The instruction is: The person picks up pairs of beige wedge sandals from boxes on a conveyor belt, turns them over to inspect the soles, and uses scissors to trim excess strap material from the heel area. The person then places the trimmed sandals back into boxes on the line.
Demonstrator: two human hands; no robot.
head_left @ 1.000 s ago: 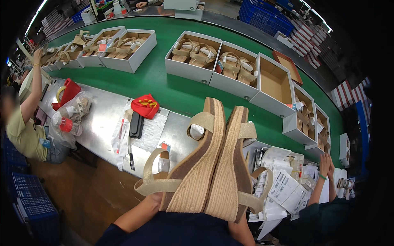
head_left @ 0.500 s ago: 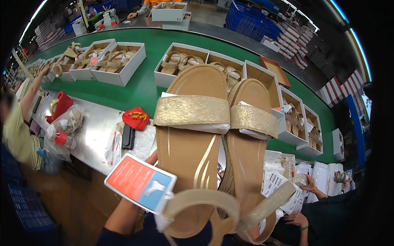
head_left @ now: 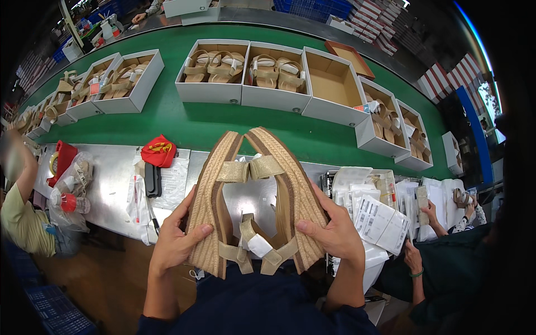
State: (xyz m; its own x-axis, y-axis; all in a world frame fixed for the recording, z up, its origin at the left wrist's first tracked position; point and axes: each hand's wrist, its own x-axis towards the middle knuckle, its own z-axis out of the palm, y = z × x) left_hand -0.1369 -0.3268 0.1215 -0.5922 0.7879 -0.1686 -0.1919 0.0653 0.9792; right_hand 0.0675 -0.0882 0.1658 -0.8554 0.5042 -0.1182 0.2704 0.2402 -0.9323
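Two sandals (head_left: 206, 223) held up, straps facing inward.
The left grip (head_left: 181, 234) clasps one, the right grip (head_left: 338, 231) the other; open boxes (head_left: 279, 99) stand beyond the counter (head_left: 114, 173).

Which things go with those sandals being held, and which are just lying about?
Part of the job:
left sandal, in the left hand
right sandal, in the right hand
probably the white boxes

Likely just lying about:
red cloth
black case
tape roll

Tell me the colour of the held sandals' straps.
The straps are shimmery gold, shown best in the head view.
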